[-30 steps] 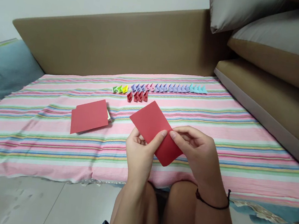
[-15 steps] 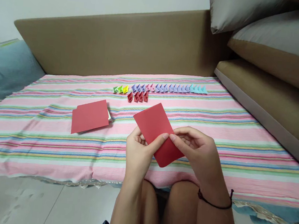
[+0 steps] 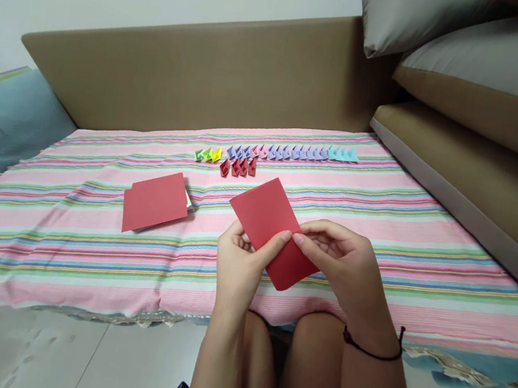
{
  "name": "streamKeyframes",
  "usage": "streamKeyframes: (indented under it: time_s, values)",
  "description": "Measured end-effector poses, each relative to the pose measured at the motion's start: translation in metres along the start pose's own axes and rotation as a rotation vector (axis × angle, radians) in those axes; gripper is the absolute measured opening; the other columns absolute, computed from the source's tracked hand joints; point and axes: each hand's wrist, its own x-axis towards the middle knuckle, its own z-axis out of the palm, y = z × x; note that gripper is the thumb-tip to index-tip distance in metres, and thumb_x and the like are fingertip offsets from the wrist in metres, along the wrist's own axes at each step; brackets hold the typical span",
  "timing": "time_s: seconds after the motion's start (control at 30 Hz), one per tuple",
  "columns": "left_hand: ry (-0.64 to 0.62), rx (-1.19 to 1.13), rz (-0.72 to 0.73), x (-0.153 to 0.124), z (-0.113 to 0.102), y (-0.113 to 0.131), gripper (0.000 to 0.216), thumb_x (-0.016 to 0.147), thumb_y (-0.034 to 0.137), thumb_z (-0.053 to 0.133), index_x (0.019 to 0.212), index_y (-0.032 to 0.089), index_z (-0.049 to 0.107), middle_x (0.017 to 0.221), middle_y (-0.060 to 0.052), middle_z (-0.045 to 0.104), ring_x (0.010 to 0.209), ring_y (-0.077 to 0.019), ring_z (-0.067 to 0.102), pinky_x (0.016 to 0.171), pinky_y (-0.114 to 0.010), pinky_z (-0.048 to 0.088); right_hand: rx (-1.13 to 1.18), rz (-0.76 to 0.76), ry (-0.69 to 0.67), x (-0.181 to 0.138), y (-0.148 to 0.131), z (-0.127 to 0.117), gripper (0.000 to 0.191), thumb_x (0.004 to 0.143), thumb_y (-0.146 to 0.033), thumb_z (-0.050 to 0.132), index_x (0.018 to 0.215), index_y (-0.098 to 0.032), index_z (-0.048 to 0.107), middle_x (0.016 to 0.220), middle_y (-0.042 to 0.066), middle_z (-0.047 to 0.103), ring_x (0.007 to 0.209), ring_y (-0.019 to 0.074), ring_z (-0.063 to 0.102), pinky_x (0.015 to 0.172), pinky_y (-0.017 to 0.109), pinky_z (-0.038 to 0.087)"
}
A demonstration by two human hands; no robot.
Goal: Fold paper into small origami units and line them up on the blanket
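Note:
Both of my hands hold a folded red paper sheet [image 3: 265, 217] above the striped cloth [image 3: 375, 246]. My left hand [image 3: 240, 266] pinches its left edge with thumb on top. My right hand [image 3: 340, 260] pinches the right edge, thumb tip meeting the left thumb at the sheet's middle. The sheet tilts with its far corner up and to the left. A black cord sits on my right wrist.
A stack of red paper squares [image 3: 155, 200] lies on the cloth at the left. A row of small folded paper pieces [image 3: 292, 153] in several colours runs along the back, with red folded pieces [image 3: 238, 167] in front. Brown sofa cushions [image 3: 469, 176] rise at the right.
The red sheet has turned a little in my hands, its far corner shifting right; both hands keep their pinch.

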Motion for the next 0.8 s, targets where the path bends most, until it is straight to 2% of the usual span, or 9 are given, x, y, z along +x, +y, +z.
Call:
streamKeyframes:
  time_s: [0.3, 0.53, 0.63, 0.8]
  values:
    - [-0.008, 0.0, -0.004, 0.0003, -0.001, -0.0004, 0.026, 0.063, 0.023, 0.079, 0.083, 0.017, 0.063, 0.076, 0.0, 0.07, 0.065, -0.0116, 0.064, 0.058, -0.02, 0.051, 0.01, -0.005, -0.008, -0.0001, -0.0003, 0.0007, 0.008, 0.074, -0.027, 0.07, 0.079, -0.021, 0.069, 0.078, 0.001, 0.071, 0.071, 0.0146, 0.066, 0.064, 0.023, 0.054]
    - [0.009, 0.049, -0.037, -0.0008, 0.0024, 0.0002, 0.029, 0.062, 0.024, 0.08, 0.085, 0.015, 0.064, 0.076, -0.001, 0.072, 0.065, -0.0117, 0.065, 0.057, -0.019, 0.052, -0.104, -0.013, 0.039, 0.0007, -0.0017, 0.0023, 0.01, 0.078, -0.028, 0.065, 0.071, -0.02, 0.068, 0.073, 0.0, 0.069, 0.066, 0.0133, 0.063, 0.059, 0.022, 0.05]
    - [-0.006, 0.036, -0.051, 0.0002, 0.0028, 0.0002, 0.028, 0.063, 0.024, 0.078, 0.086, 0.015, 0.064, 0.077, -0.003, 0.073, 0.066, -0.0133, 0.067, 0.058, -0.02, 0.052, -0.139, 0.001, 0.086, 0.0003, -0.0002, 0.0022, 0.012, 0.079, -0.029, 0.065, 0.072, -0.02, 0.068, 0.074, 0.001, 0.069, 0.066, 0.0141, 0.062, 0.058, 0.023, 0.049]
    - [0.041, 0.026, -0.096, 0.0045, -0.0035, 0.0018, 0.027, 0.062, 0.021, 0.079, 0.083, 0.015, 0.064, 0.065, -0.002, 0.073, 0.061, -0.0132, 0.067, 0.064, -0.023, 0.052, -0.117, 0.035, 0.233, 0.0003, 0.0024, -0.0011, 0.012, 0.077, -0.031, 0.067, 0.074, -0.02, 0.069, 0.072, 0.001, 0.07, 0.065, 0.0131, 0.063, 0.055, 0.021, 0.049]
